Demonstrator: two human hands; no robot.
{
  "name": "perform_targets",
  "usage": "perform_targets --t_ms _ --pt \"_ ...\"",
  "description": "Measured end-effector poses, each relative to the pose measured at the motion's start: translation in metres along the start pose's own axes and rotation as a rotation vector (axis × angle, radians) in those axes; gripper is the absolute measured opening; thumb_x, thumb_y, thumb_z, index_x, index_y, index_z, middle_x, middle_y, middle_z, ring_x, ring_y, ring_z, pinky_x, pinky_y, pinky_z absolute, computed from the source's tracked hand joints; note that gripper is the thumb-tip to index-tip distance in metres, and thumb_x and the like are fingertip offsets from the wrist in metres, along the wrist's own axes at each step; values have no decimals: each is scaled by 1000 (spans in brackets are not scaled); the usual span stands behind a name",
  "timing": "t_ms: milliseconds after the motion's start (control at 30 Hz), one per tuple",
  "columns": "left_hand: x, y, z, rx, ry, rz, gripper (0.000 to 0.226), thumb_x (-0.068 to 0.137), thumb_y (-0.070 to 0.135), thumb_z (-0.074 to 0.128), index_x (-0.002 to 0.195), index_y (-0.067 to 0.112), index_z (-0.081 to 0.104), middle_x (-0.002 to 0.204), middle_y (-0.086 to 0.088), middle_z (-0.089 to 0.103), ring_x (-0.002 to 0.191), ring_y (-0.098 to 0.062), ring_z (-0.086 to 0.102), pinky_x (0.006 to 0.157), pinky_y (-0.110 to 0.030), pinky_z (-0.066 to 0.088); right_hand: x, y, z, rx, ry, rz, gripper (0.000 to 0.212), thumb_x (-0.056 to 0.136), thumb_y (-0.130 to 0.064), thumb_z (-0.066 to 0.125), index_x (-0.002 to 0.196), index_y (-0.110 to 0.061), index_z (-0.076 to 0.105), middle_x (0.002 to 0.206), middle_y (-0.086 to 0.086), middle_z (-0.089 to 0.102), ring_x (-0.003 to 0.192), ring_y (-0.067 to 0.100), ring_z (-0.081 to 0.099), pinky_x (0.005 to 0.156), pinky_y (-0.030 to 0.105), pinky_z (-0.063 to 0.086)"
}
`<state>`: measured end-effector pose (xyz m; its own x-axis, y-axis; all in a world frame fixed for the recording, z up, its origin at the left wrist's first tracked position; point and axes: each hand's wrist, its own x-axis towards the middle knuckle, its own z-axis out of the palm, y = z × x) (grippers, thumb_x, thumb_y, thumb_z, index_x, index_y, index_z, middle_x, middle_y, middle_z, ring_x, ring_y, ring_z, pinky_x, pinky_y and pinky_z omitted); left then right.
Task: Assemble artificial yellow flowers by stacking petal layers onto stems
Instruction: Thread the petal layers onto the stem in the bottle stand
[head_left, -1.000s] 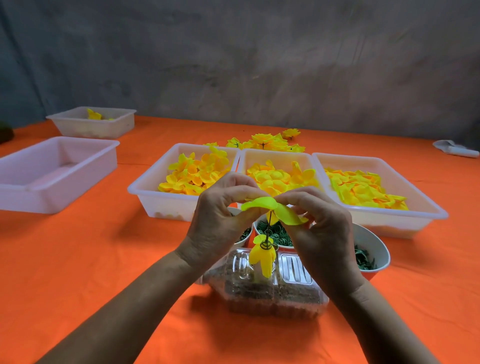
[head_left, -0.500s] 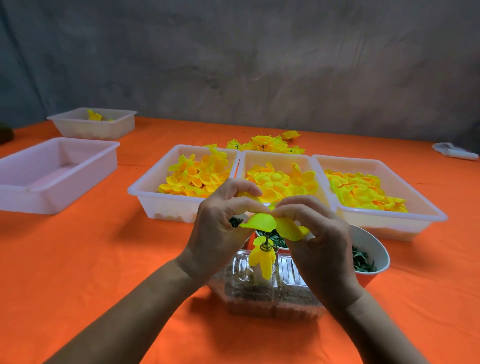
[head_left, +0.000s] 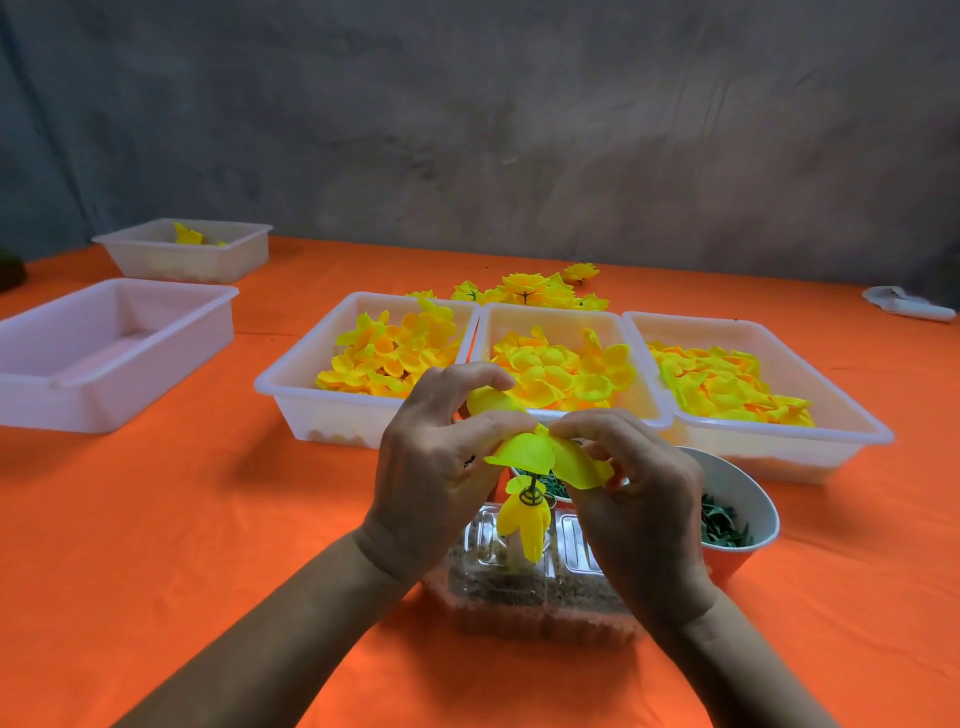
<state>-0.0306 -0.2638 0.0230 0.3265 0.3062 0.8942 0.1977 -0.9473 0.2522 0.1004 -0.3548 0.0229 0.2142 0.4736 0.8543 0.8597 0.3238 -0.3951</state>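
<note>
Petal layer (head_left: 545, 457), thin, light and floppy, which I pinch near its centre with left hand (head_left: 431, 467) and right hand (head_left: 639, 499), above the stem (head_left: 531, 480).

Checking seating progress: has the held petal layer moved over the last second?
Yes. The petal layer moved down, closer to the clear container beneath it.
</note>
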Motion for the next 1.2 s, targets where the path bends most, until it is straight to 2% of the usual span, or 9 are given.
perform_targets --t_ms 133,233,367,700,900,1100,1200 --pt "1 -1 0 89 33 58 11 77 16 73 87 16 77 106 -12 64 90 -20 46 73 -26 37 0 0 0 -47 11 -3 14 67 -3 70 80 -6 71 79 2 69 73 15 63 63 27 48" --pt "1 1 1 107 51 67 15 73 13 78 87 17 78 111 -14 62 99 -25 47 79 -39 44 1 -1 0 -90 21 -22 13 69 -9 66 80 -6 71 80 3 69 74 24 65 64 32 47" --pt "2 1 -1 74 26 64 16 80 28 69 85 16 78 111 -14 62 103 -27 49 82 -44 44 2 -1 -1 -87 12 -29 22 73 -21 58 81 -6 71 80 4 69 75 26 64 65 33 46" --pt "-2 0 3 52 58 46 19 79 30 70 80 12 77 107 -12 64 103 -25 50 83 -42 44 0 2 2 -90 48 -61 15 78 -17 63 77 -5 72 80 5 67 76 26 61 64 32 45" --pt "-3 1 3 67 71 40 19 77 27 74 77 9 75 106 -13 65 101 -26 50 82 -43 44 0 3 3 -119 76 -84 2 73 -5 70 74 -4 71 79 7 68 75 27 61 62 34 46" --pt "1 2 1 68 62 35 17 75 24 76 76 8 75 105 -14 65 101 -25 50 80 -43 45 1 3 5 -97 65 -70 3 72 -5 70 74 -3 70 78 6 67 75 27 62 63 34 47" --pt "3 3 1 59 68 34 17 78 25 72 77 9 76 105 -13 65 101 -25 50 81 -42 44 0 2 5 -108 49 -65 13 67 0 70 78 -4 71 79 6 67 74 28 61 59 36 50"
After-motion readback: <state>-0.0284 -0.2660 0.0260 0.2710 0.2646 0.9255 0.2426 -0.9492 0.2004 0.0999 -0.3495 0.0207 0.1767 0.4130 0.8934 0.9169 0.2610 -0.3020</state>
